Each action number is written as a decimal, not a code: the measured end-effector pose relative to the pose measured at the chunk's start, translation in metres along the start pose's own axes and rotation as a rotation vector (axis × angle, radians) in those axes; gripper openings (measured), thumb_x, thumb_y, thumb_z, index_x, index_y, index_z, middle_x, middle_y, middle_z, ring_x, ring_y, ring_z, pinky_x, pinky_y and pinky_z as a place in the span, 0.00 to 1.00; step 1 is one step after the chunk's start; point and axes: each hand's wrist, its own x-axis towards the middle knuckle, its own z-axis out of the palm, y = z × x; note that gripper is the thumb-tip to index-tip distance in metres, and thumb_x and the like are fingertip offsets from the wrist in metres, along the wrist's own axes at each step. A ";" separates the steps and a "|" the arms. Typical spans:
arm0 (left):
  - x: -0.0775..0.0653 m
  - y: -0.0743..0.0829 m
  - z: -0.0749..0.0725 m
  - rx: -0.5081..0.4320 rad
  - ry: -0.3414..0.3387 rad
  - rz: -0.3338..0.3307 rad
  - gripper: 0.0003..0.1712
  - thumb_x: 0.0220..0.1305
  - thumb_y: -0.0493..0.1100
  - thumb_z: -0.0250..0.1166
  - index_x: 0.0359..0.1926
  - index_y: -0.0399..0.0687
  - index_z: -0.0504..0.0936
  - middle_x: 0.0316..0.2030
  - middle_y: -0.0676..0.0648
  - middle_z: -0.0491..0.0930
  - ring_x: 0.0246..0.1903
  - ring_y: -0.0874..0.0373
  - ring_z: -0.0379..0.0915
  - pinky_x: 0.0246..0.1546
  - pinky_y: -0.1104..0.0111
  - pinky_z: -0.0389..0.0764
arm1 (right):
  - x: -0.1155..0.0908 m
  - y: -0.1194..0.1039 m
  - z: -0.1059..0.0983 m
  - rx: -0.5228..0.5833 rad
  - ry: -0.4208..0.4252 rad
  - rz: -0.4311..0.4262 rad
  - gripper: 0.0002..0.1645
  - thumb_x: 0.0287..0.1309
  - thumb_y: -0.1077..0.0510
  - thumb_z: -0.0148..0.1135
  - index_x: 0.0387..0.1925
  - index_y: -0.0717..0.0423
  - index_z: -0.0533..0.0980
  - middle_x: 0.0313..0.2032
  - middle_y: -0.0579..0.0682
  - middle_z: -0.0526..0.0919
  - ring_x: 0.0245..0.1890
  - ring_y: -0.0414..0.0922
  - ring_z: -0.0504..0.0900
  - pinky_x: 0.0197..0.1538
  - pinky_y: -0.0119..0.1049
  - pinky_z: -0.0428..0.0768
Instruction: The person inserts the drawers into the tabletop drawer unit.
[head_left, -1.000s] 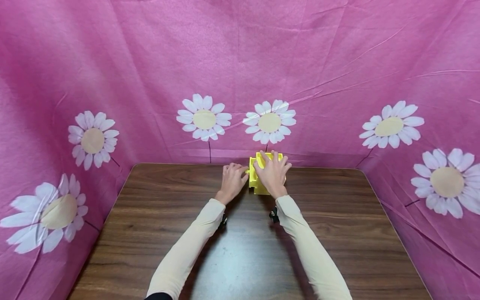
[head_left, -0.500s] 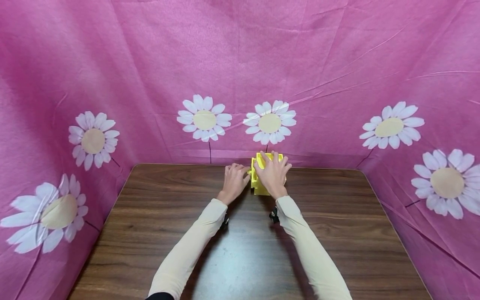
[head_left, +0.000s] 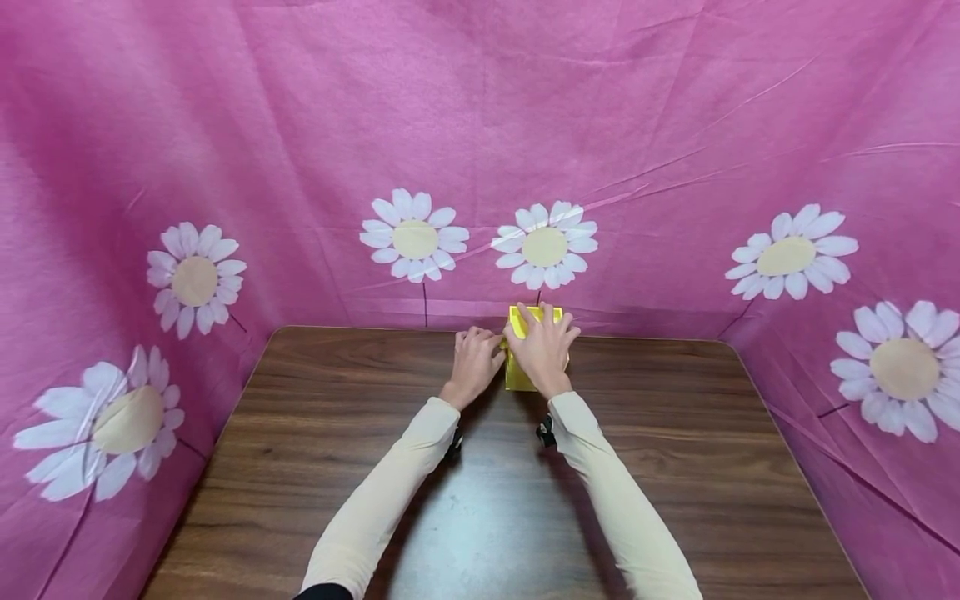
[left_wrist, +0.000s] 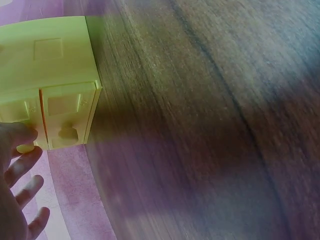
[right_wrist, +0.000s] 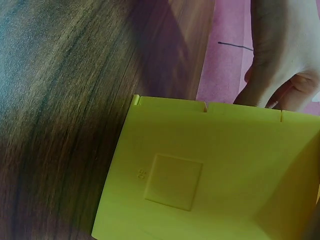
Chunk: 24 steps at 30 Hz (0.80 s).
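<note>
A small yellow drawer box (head_left: 521, 375) stands near the table's far edge. In the left wrist view, its two drawer fronts (left_wrist: 62, 106) sit side by side, level with the casing, each with a knob. My left hand (head_left: 474, 363) is at its left side, thumb and index finger pinching one small yellow knob (left_wrist: 25, 148). The other knob (left_wrist: 68, 132) is untouched. My right hand (head_left: 543, 350) lies over the top of the box with fingers spread, the thumb by the left rim. From the right wrist, the plain yellow side (right_wrist: 175, 182) fills much of the view, hiding the left fingertips.
The brown wood-grain table (head_left: 637, 500) stretches in front of the box and to both sides. A pink cloth (head_left: 480, 108) printed with white daisies hangs behind the table and along its sides.
The drawer that stuck out on the left has slid right into the box, with my left hand moving right along with it. My right hand has stayed on top.
</note>
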 end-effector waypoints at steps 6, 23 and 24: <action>0.000 -0.001 0.001 0.001 0.008 0.005 0.11 0.62 0.40 0.74 0.45 0.43 0.91 0.43 0.47 0.90 0.46 0.49 0.81 0.52 0.54 0.73 | 0.001 0.000 0.001 0.009 -0.006 -0.003 0.36 0.69 0.33 0.52 0.72 0.41 0.75 0.71 0.64 0.71 0.62 0.74 0.65 0.60 0.73 0.60; 0.001 -0.003 -0.001 0.009 -0.011 0.018 0.14 0.63 0.41 0.75 0.49 0.44 0.91 0.43 0.48 0.90 0.48 0.49 0.80 0.53 0.53 0.72 | 0.001 0.001 0.000 -0.008 -0.024 -0.009 0.36 0.70 0.33 0.51 0.73 0.40 0.74 0.72 0.63 0.70 0.63 0.75 0.64 0.61 0.73 0.60; 0.001 -0.004 -0.001 0.007 -0.012 0.017 0.14 0.63 0.41 0.75 0.49 0.44 0.91 0.43 0.48 0.90 0.48 0.49 0.81 0.53 0.53 0.72 | 0.001 0.001 0.000 -0.006 -0.023 -0.010 0.36 0.70 0.33 0.51 0.73 0.40 0.74 0.72 0.63 0.70 0.63 0.75 0.64 0.61 0.73 0.60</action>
